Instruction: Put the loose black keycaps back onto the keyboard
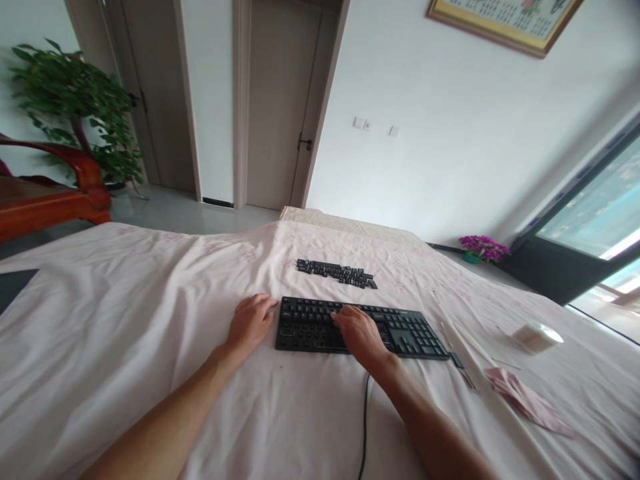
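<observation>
A black keyboard (415, 333) lies on the pink cloth, with bare sockets where keycaps are off along its lower left rows. My right hand (357, 331) is over its middle, thumb and fingers drawn together against the keys; whatever is between the fingertips is hidden. Just off the keyboard's left edge, my left hand (251, 321) rests on the cloth, fingers stretched out and holding nothing. Beyond the keyboard, loose black keycaps (336, 272) are laid out in a slanting strip. The keyboard's black cable (365, 427) runs toward me.
Right of the keyboard lie thin sticks (467, 378), a small dark piece (457, 360) and a folded pink cloth (527, 400). A clear round tub (537, 337) lies farther right. A dark flat object (15, 287) is at the far left edge of the cloth-covered surface (210, 293).
</observation>
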Tool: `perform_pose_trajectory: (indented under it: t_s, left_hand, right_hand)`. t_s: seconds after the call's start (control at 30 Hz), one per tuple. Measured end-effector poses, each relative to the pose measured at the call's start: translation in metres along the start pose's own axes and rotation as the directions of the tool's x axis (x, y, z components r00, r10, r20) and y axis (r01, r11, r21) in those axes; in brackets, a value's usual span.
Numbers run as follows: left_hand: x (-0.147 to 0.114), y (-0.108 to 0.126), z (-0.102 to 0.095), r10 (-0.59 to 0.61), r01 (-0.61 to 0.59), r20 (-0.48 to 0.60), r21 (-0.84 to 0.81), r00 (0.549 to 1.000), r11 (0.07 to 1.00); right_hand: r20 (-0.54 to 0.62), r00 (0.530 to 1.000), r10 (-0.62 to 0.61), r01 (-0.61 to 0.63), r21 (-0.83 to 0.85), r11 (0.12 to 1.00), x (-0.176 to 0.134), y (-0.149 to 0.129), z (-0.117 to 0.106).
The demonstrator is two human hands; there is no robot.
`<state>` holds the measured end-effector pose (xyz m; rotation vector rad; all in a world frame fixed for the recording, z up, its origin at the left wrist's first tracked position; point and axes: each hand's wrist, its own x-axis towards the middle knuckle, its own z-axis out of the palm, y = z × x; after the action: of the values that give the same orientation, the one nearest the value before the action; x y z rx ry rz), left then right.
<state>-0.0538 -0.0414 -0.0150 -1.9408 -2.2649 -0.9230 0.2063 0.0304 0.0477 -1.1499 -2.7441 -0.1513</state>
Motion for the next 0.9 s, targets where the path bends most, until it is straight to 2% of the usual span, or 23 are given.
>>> perform_pose_trajectory:
  t_s: [0.17, 0.33, 0.53, 0.9]
  left_hand:
    - [0.000, 0.001, -0.001, -0.005, 0.005, 0.003, 0.003, 1.000, 1.000]
    - [0.000, 0.001, -0.001, -0.007, 0.007, 0.008, 0.009, 1.000, 1.000]
    - [0.000, 0.002, -0.002, -0.009, 0.009, 0.016, 0.011, 1.000, 1.000]
    - [0.000, -0.001, 0.002, 0.006, -0.006, -0.014, 0.011, 1.000, 1.000]
  right_hand:
    - [-0.023, 0.998, 0.056, -0.054, 0.095, 0.994, 0.003, 0.006, 0.007]
    - [0.029, 0.997, 0.067, -0.070, 0.092, 0.993, 0.008, 0.006, 0.006]
    - [0.049, 0.998, 0.033, -0.033, 0.010, 0.999, 0.005, -0.001, -0.002]
    - [0.021, 1.000, -0.007, 0.011, -0.165, 0.986, -0.013, -0.016, 0.004]
